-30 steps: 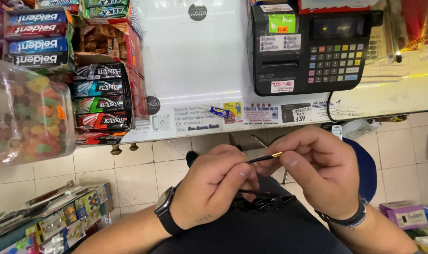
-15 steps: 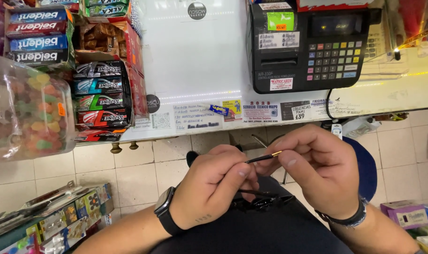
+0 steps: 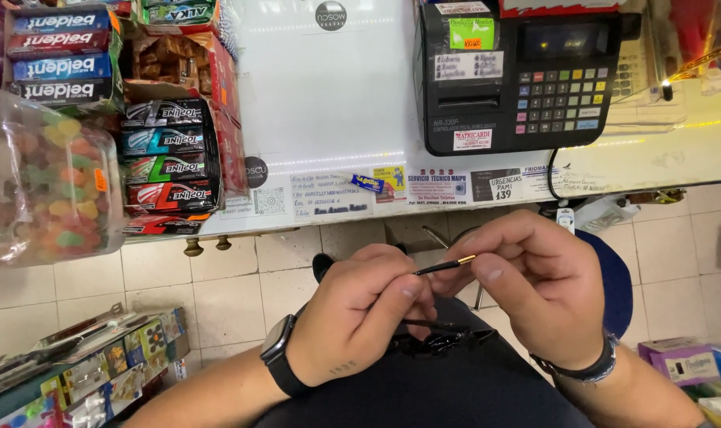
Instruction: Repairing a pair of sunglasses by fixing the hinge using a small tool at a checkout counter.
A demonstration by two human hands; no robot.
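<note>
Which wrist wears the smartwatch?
The left hand: its wrist carries a black smartwatch. The right hand wears only a thin dark bracelet.

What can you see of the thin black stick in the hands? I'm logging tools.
The thin black stick is slim and dark with a short gold tip at its right end. It lies nearly level, tilted up to the right, pinched between the left hand and right hand, above a black object on the lap.
</note>
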